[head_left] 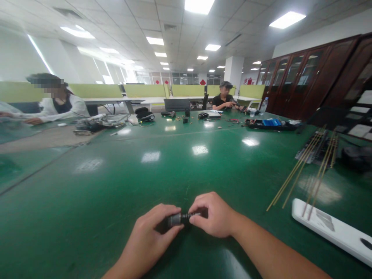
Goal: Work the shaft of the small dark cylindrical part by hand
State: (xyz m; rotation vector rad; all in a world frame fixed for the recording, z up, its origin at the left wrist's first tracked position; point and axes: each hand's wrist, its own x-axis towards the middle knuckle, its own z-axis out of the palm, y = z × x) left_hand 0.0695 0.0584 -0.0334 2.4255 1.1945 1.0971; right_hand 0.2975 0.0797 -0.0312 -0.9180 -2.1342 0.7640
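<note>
My left hand (158, 224) grips a small grey cylinder (175, 220) between thumb and fingers, low over the green tabletop. From its right end runs a thinner dark shaft (185, 217). My right hand (210, 215) pinches that shaft near its outer end, thumb below and index finger above. The two hands are close together, with a short stretch of shaft showing between them. Whether the cylinder and shaft are one piece I cannot tell; the part inside my right fingers is mostly hidden.
Thin brass-coloured rods (296, 170) lie to the right, near a long white device (334, 232). A black tray with blue packages (271, 122) sits at the far right. Along the far edge are dark cases (144, 115) and small parts. Two people sit across the table.
</note>
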